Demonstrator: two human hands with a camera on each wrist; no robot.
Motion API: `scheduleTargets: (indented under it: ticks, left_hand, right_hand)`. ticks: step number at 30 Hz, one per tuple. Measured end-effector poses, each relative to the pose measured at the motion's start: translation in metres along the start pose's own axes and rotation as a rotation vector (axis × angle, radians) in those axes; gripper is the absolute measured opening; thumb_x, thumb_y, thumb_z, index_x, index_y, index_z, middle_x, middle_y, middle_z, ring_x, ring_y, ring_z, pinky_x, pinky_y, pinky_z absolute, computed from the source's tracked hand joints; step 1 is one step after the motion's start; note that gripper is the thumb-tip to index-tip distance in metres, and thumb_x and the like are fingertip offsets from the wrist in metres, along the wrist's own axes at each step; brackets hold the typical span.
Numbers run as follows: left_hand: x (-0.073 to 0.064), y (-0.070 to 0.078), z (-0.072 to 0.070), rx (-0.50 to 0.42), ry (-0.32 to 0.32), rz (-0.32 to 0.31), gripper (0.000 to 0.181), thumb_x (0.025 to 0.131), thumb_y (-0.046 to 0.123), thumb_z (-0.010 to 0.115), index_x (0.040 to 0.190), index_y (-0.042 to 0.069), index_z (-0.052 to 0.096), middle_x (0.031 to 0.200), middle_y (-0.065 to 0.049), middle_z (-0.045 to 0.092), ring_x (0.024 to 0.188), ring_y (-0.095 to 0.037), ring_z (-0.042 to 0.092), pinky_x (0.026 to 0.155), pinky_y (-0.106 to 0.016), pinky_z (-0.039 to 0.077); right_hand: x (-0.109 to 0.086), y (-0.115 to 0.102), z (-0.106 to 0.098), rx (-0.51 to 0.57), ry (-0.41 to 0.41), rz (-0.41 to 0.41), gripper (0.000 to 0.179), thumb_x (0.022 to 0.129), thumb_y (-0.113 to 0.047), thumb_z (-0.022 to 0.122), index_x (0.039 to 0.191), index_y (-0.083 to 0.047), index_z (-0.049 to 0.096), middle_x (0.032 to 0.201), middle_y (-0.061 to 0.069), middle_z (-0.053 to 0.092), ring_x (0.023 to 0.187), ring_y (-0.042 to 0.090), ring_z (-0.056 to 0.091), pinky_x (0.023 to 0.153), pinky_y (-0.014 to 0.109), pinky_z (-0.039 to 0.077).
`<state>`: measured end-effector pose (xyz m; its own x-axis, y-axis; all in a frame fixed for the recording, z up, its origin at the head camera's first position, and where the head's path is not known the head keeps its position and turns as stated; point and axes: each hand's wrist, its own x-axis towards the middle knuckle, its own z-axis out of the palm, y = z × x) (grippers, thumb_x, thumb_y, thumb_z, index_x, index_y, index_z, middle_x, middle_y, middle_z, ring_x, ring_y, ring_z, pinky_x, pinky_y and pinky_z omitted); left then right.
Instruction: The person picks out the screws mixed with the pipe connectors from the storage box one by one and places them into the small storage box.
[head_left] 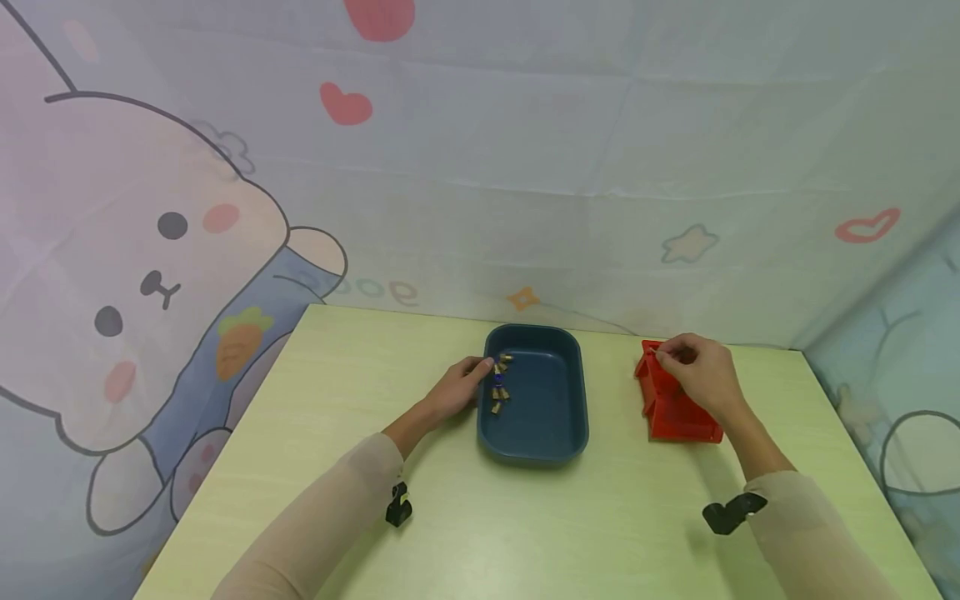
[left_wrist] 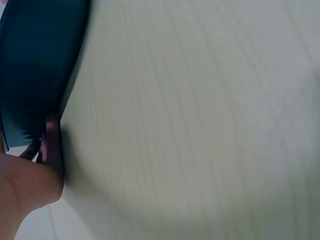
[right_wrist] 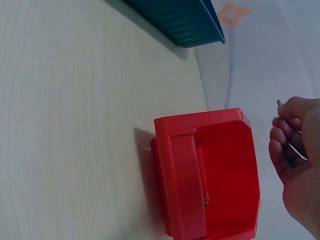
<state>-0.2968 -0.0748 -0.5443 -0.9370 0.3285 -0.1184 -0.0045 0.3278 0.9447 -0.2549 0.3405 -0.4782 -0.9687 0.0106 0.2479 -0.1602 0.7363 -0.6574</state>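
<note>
My left hand (head_left: 456, 387) grips the left rim of a dark blue plastic tray (head_left: 534, 457), thumb on top of the rim; in the left wrist view its fingers (left_wrist: 52, 137) lie against the tray's outer wall. Several small brass-coloured pieces (head_left: 496, 407) and something bright blue lie along the tray's left side. My right hand (head_left: 703, 373) is above a red plastic bin (head_left: 678, 425). Between thumb and forefinger it pinches a small silvery screw (right_wrist: 280, 111), held over the bin's far part. A few tiny metal bits (right_wrist: 205, 200) show inside the red bin.
Tray and bin stand apart on a pale wood-grain table (head_left: 450, 533), near its back edge. A printed cloth (head_left: 525, 167) hangs behind the table, and more cloth hangs at the right. Each wrist carries a small black camera.
</note>
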Motion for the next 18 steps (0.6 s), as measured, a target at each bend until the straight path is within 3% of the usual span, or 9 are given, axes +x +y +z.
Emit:
scheduleTargets:
  ticks: [9,18]
  left_hand:
    - [0.000,0.001,0.000,0.014,0.003,-0.003,0.064,0.112,0.052,0.047,0.156,0.006,0.050,0.155,-0.017,0.053,0.148,-0.037,0.045,0.121,-0.054,0.035]
    - [0.001,0.000,-0.001,0.007,0.000,-0.007,0.064,0.112,0.052,0.047,0.155,0.005,0.051,0.155,-0.017,0.053,0.147,-0.037,0.045,0.121,-0.055,0.036]
  right_hand:
    - [0.003,0.010,-0.006,-0.018,0.007,0.026,0.018,0.104,-0.019,0.070,0.110,-0.002,0.074,0.099,0.014,0.071,0.090,0.027,0.061,0.069,0.019,0.050]
    - [0.006,0.021,-0.007,-0.043,0.049,0.022,0.020,0.104,-0.020,0.070,0.107,0.000,0.075,0.098,0.015,0.073,0.090,0.027,0.062,0.070,0.016,0.047]
